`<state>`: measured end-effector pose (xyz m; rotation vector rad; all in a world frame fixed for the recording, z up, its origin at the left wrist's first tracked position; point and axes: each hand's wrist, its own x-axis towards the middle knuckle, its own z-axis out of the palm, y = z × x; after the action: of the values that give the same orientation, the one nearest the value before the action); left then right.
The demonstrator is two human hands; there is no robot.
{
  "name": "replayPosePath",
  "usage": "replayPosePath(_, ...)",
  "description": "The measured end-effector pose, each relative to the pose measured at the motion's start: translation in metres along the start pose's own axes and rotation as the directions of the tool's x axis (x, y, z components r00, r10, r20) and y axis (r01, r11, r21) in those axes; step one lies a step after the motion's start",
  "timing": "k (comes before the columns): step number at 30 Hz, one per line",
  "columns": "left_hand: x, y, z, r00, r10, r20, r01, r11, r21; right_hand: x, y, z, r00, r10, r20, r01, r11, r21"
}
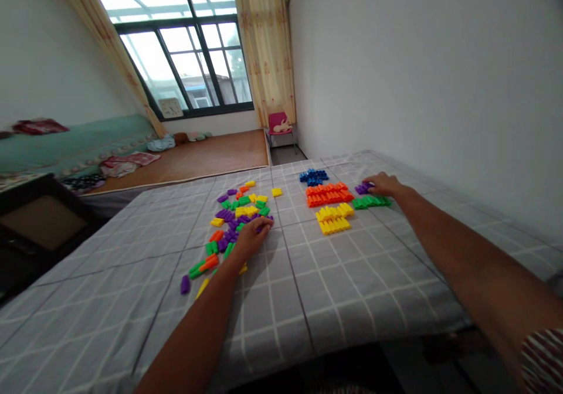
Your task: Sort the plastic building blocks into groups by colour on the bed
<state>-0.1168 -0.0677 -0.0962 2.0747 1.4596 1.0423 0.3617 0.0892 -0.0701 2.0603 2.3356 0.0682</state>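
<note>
My left hand (254, 234) is at the right edge of a loose mixed pile of plastic building blocks, its fingers closed on a small purple block (271, 220). Purple blocks (223, 244), green blocks (212, 248) and orange blocks (211, 261) lie around it. My right hand (383, 183) reaches to the far right, fingertips closed on a purple block (372, 185) beside other purple ones (362, 189). Just in front of it runs a row of green blocks (372, 203). Fingers partly hide both held blocks.
Sorted groups of orange blocks (329, 194), yellow blocks (334, 219) and dark blue blocks (314, 177) lie between my hands. A grey checked cloth (281, 300) covers the surface. Beyond are a brown-topped bed (220, 150) and a pink chair (278, 119); a white wall (417, 77) rises right.
</note>
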Motion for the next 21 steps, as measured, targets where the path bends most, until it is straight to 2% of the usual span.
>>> replayPosePath(3,-0.001,0.004,0.001,1.000,0.018,0.001,-0.018,1.000,0.012,-0.001,-0.003,-0.005,0.996,0.008,-0.084,-0.009,1.000,-0.017)
replayPosePath(6,-0.001,0.007,0.004,0.999,0.049,0.010,-0.049,0.998,0.033,-0.004,-0.033,-0.018,0.965,-0.034,-0.258,0.038,0.999,0.012)
replayPosePath(7,-0.001,0.008,0.006,0.998,0.058,0.019,-0.059,0.997,0.048,-0.007,-0.051,-0.023,0.948,-0.086,-0.307,0.100,0.994,0.030)
replayPosePath(9,-0.001,0.011,0.009,0.996,0.062,0.065,-0.068,0.993,0.099,-0.018,-0.099,-0.033,0.893,-0.261,-0.366,0.304,0.950,0.066)
replayPosePath(11,-0.001,0.018,0.011,0.990,0.056,0.127,-0.078,0.981,0.177,-0.032,-0.156,-0.038,0.812,-0.466,-0.352,0.530,0.841,0.110)
replayPosePath(13,0.002,0.025,0.008,0.987,0.049,0.150,-0.089,0.958,0.272,-0.045,-0.210,-0.037,0.742,-0.589,-0.319,0.659,0.727,0.192)
replayPosePath(15,0.010,0.028,-0.003,0.991,0.033,0.129,-0.078,0.927,0.367,-0.055,-0.253,-0.030,0.728,-0.627,-0.277,0.685,0.675,0.274)
replayPosePath(17,0.022,0.024,-0.020,0.996,-0.010,0.088,-0.030,0.897,0.441,-0.059,-0.281,-0.017,0.736,-0.629,-0.249,0.675,0.660,0.330)
replayPosePath(19,0.035,0.010,-0.043,0.996,-0.083,0.040,0.052,0.866,0.497,-0.059,-0.295,-0.001,0.744,-0.618,-0.255,0.665,0.648,0.370)
replayPosePath(21,0.048,-0.014,-0.068,0.981,-0.191,-0.035,0.179,0.819,0.544,-0.058,-0.299,0.014,0.751,-0.590,-0.296,0.658,0.630,0.412)
